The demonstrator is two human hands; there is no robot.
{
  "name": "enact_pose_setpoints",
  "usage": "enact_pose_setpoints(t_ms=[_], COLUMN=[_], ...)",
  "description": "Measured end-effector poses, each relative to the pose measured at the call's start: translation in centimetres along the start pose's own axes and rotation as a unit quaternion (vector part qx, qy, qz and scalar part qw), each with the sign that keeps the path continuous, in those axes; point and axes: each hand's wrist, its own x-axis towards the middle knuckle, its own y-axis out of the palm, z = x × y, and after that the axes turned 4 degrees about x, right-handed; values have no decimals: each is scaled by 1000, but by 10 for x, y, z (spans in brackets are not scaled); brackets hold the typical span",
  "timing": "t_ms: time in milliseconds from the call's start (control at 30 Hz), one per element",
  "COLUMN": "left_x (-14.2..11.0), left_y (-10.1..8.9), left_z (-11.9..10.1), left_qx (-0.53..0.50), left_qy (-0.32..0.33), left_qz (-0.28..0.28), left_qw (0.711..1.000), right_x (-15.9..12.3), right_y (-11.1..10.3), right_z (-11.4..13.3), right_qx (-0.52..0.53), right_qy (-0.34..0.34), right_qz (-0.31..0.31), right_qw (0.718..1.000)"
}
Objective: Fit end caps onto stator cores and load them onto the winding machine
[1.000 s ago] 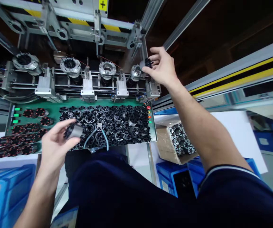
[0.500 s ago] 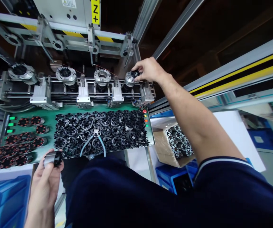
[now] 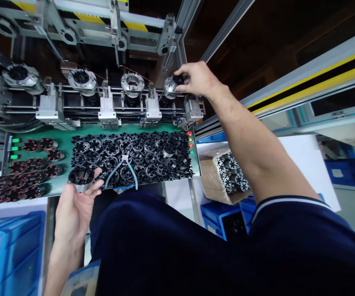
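My right hand (image 3: 197,78) reaches far forward, its fingers pinched on a small black part (image 3: 178,79) sitting in the rightmost round holder (image 3: 170,87) of a machine. My left hand (image 3: 74,207) is low at the left, near the front edge of a green tray (image 3: 63,150). Its fingers curl round a round black and silver stator core (image 3: 80,178). Beside it lie blue-handled pliers (image 3: 122,172) on a pile of several black cores (image 3: 140,156).
Three more round holders (image 3: 132,83) stand in a row to the left. Copper-wound parts (image 3: 26,172) fill the tray's left side. A cardboard box of silver cores (image 3: 231,176) sits at the right, blue bins (image 3: 7,250) below left.
My right hand has come down from above the rightmost holder onto it with the black part. My left hand dipped toward me with its core, then rose back to the tray's edge.
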Motion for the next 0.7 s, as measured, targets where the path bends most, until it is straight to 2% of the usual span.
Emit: enact_pose_setpoints(t_ms=[100, 200, 333, 433, 500, 533, 567, 633, 700], left_x=[-16, -29, -45, -58, -63, -64, -64, -60, -55], left_y=[10, 17, 19, 16, 14, 14, 14, 17, 22], left_z=[1, 1, -1, -5, -7, -8, -9, -10, -10], left_qx=[-38, -70, -96, -94, -91, -89, -88, -81, -72], left_qy=[9, 27, 51, 63, 65, 66, 67, 74, 89], left_qz=[1, 45, 130, 169, 187, 195, 201, 210, 205], left_qw=[999, 996, 986, 979, 976, 974, 973, 972, 972], right_x=[-31, -54, -54, -53, -66, -78, -94, -132, -168], right_y=[23, 43, 48, 47, 52, 56, 60, 69, 76], right_z=[12, 20, 29, 57, 98, 125, 157, 225, 286], right_qx=[-43, -72, -103, -110, -39, 20, 91, 214, 237], right_qy=[-44, -28, 6, 6, -32, -64, -101, -162, -222], right_qz=[-21, -35, -29, -77, -109, -102, -70, 48, 151], right_qw=[998, 996, 994, 991, 993, 993, 988, 962, 934])
